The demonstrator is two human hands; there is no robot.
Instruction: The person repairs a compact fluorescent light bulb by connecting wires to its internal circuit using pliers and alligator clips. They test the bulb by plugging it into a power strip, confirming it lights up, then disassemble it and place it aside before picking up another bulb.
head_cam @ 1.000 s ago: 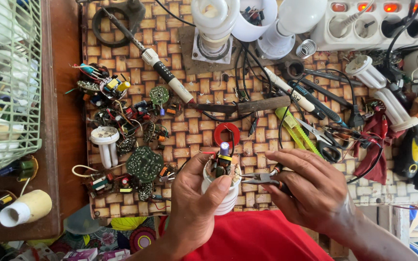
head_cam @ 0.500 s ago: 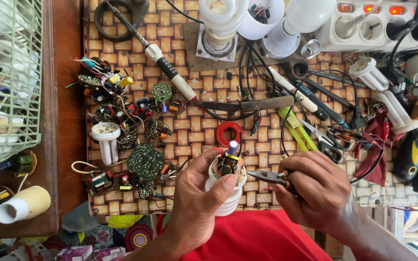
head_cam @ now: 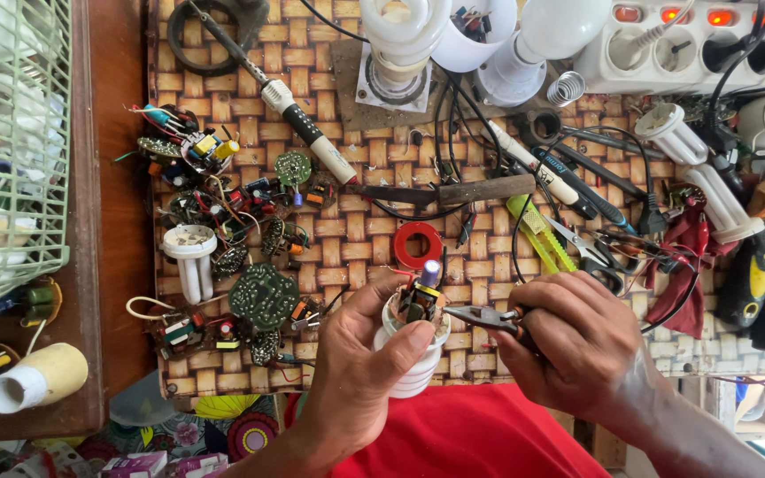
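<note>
The left hand (head_cam: 360, 372) grips a white lamp base (head_cam: 413, 354) low over the near edge of the woven mat (head_cam: 356, 221) that covers the surface, thumb and fingers wrapped around its body, the circuit board and its components exposed at the open top. The right hand (head_cam: 577, 341) is clenched around needle-nose pliers (head_cam: 480, 316), whose tips point at the board. Just beyond lies a red tape ring (head_cam: 418, 245); loose circuit boards (head_cam: 263, 296) lie scattered to the left.
</note>
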